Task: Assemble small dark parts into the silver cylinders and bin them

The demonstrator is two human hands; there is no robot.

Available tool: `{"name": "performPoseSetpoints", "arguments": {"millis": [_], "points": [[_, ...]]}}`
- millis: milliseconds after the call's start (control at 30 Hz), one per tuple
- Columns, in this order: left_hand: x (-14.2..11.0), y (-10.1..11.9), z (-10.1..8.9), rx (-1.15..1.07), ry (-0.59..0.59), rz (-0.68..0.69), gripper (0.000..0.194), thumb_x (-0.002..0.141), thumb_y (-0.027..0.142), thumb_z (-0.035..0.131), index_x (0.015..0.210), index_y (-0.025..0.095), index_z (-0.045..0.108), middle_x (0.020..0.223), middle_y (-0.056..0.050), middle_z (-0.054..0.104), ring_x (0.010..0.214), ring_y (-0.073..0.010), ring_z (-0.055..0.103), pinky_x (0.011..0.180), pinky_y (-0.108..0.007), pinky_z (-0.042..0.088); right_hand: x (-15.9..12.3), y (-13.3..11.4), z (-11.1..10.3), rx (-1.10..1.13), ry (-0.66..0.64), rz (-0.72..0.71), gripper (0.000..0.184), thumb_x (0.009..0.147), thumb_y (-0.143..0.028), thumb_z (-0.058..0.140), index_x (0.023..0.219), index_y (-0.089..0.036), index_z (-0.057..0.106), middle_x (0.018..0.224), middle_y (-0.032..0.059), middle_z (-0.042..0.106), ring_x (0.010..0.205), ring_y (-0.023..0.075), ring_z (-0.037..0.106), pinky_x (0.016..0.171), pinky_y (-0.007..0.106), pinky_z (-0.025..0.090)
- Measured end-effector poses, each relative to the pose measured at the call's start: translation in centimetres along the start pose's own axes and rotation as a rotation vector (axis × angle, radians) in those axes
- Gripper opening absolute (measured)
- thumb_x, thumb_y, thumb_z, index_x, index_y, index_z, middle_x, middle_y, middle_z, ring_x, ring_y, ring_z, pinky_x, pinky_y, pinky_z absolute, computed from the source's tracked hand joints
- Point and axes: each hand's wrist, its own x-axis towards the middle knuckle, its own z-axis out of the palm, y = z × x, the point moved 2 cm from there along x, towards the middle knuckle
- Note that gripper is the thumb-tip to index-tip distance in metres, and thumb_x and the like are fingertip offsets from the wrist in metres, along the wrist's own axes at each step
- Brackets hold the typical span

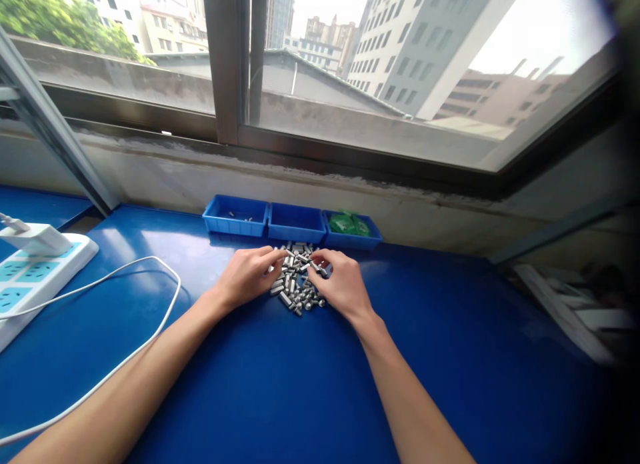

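Note:
A loose heap of small silvery metal pieces, like short bolts or standoffs [295, 287], lies on the blue table [280, 384]. My left hand [250, 272] reaches into its left side, with thumb and index finger a little apart at the pieces. From the right, my right hand [343, 281] curves over the heap, its thumb and index finger also apart. Metal pieces show around the fingertips of both hands. No piece is clearly gripped in either one.
Behind the heap stand three blue bins: the left bin [235, 225] has a few small pieces, the middle bin [296, 235] is beside it, and the right one holds green plastic packets [347, 224]. A white power strip [45, 277] and white cable [173, 297] lie left. A window frame [227, 64] rises behind.

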Motion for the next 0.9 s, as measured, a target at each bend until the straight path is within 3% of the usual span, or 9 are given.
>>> {"name": "performPoseSetpoints", "arguments": {"millis": [200, 367, 600, 733, 900], "points": [[0.0, 0.0, -0.1, -0.017, 0.028, -0.036, 0.023, 0.092, 0.018, 0.052, 0.108, 0.019, 0.069, 0.088, -0.005, 0.071, 0.075, -0.0158, 0.066, 0.068, -0.025, 0.048, -0.4, -1.7, 0.9, -0.042, 0.015, -0.109, 0.012, 0.085, -0.022, 0.063, 0.096, -0.021, 0.069, 0.097, 0.0070, 0.070, 0.097, 0.0252, 0.060, 0.089, 0.039, 0.049], [0.1, -0.2, 0.0, -0.016, 0.033, -0.073, 0.023, 0.092, 0.020, 0.053, 0.109, 0.019, 0.069, 0.088, -0.005, 0.071, 0.073, -0.0150, 0.065, 0.066, -0.025, 0.047, -0.7, -3.1, 2.7, -0.076, -0.036, -0.146, 0.022, 0.091, -0.025, 0.059, 0.111, -0.021, 0.068, 0.107, 0.0096, 0.067, 0.106, 0.0273, 0.055, 0.095, 0.043, 0.047], [0.2, -0.4, 0.0, -0.027, 0.063, -0.079, 0.023, 0.092, 0.019, 0.052, 0.107, 0.019, 0.070, 0.091, -0.005, 0.072, 0.076, -0.0151, 0.066, 0.071, -0.025, 0.049, -0.3, -2.9, 3.9, -0.099, -0.031, -0.116, 0.017, 0.095, -0.023, 0.054, 0.099, -0.021, 0.070, 0.099, 0.0102, 0.063, 0.099, 0.0261, 0.056, 0.091, 0.042, 0.047], [0.2, -0.3, -0.1, -0.051, 0.087, -0.086, 0.024, 0.091, 0.018, 0.053, 0.107, 0.019, 0.070, 0.089, -0.005, 0.071, 0.073, -0.0142, 0.065, 0.070, -0.024, 0.049, -0.2, -3.1, 3.4, 0.065, 0.041, -0.075, 0.015, 0.096, -0.023, 0.051, 0.099, -0.021, 0.067, 0.102, 0.0096, 0.064, 0.100, 0.0244, 0.059, 0.093, 0.039, 0.048], [0.5, 0.1, -0.4, -0.204, 0.132, -0.112, 0.023, 0.090, 0.018, 0.055, 0.107, 0.019, 0.070, 0.083, -0.003, 0.069, 0.069, -0.0127, 0.061, 0.068, -0.024, 0.048, 0.1, -2.7, 3.1, 0.471, 0.107, 0.114, 0.016, 0.096, -0.035, 0.052, 0.098, -0.022, 0.062, 0.094, 0.0049, 0.070, 0.086, 0.0190, 0.068, 0.081, 0.031, 0.054]]}}
